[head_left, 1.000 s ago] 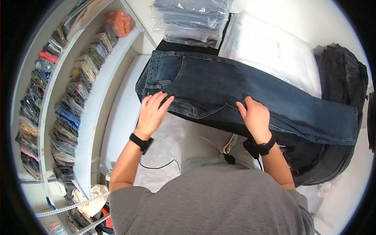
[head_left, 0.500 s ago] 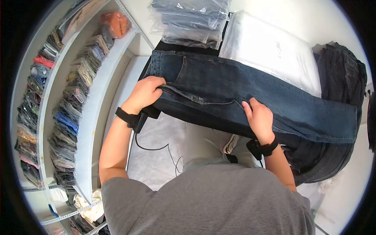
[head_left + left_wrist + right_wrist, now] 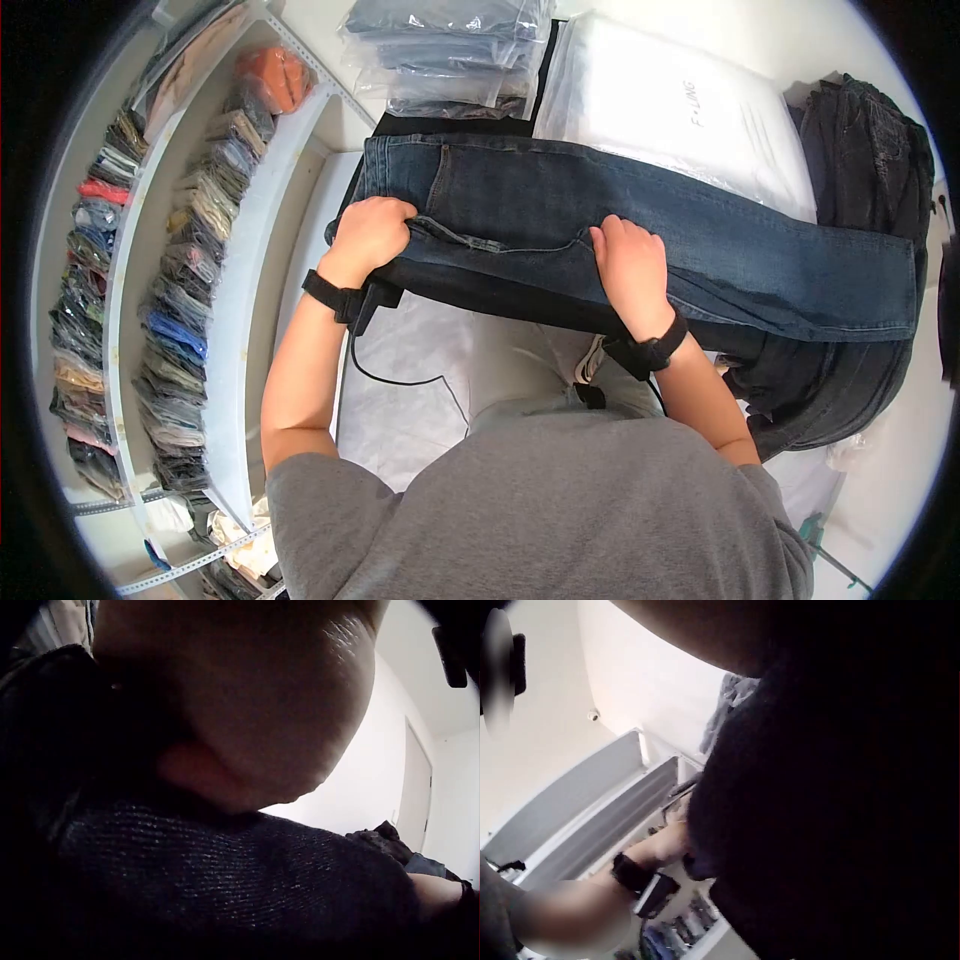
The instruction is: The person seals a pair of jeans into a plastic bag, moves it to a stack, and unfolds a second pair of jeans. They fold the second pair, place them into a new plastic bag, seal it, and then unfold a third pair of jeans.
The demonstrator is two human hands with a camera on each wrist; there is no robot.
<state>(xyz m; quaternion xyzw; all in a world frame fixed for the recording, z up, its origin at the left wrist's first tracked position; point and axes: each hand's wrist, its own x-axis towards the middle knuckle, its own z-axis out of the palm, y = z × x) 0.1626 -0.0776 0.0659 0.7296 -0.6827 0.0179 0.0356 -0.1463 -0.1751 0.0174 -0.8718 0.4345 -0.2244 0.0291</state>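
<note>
Dark blue jeans (image 3: 520, 190), folded lengthwise, lie across a black surface with the waist at the left and the leg ends at the right. My left hand (image 3: 375, 238) grips the near edge of the jeans just below the waistband, fingers curled over the denim. At the crotch seam my right hand (image 3: 632, 265) pinches the same edge between thumb and curled fingers. Close under the left hand, the left wrist view shows dark ribbed denim (image 3: 225, 870). Dark cloth (image 3: 840, 795) fills much of the right wrist view, hiding the right fingertips.
Bagged garments (image 3: 450, 60) are stacked behind the jeans, beside a pile of clear plastic bags (image 3: 680, 110). Black jeans (image 3: 870, 150) are heaped at the right. A shelf rack (image 3: 240, 300) at the left holds many bagged clothes. A cable (image 3: 400, 380) hangs from the left wrist camera.
The left hand went from spread fingers at the near waist corner to gripping the edge, which has shifted away from the body. The right hand stays by the crotch, its fingers now more curled.
</note>
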